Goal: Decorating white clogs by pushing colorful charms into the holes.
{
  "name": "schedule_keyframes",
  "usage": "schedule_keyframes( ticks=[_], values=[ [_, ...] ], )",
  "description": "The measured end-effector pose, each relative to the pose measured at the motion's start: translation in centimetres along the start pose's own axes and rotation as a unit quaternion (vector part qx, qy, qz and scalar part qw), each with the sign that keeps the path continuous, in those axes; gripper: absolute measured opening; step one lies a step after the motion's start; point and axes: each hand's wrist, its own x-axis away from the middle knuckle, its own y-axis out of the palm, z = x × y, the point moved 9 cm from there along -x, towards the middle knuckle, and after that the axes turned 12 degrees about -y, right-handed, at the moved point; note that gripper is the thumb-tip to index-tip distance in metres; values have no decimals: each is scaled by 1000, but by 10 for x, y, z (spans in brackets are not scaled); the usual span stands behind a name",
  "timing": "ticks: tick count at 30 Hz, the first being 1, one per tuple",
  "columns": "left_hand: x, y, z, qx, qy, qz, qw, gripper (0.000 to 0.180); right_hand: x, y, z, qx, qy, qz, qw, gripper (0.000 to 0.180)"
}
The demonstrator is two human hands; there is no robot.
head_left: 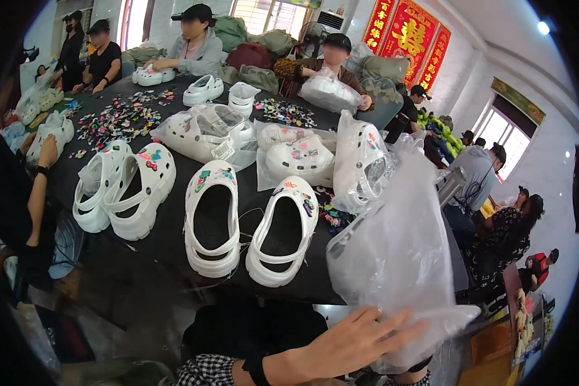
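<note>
Bag (399, 257), clear plastic, hangs at lower right of the frame. Left hand (347, 344) lies flat against its lower edge, fingers spread; the right hand is hidden behind it, grip unclear. Two white clogs (248, 225) sit at centre on the black table (167, 244).

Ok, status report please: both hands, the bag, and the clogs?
Left hand open on clear plastic bag. Right hand hidden behind it. White clog pair unbagged on black table.
</note>
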Motion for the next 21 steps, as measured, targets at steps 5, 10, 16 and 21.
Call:
schedule_keyframes(
  ticks=[5,10,16,21],
  values=[
    [6,-13,-17,15,-55,43,997,26,41,-38,8,48,118,-65,990,90],
    [12,-29,-38,-15,-118,76,990,23,19,-49,-32,-29,-193,39,980,84],
    [16,-15,-36,130,-99,66,984,46,26,21,-37,181,-322,-72,927,79],
    [17,-8,-26,209,-66,15,976,49,30,13,-1,397,-364,-135,832,64]
  ],
)
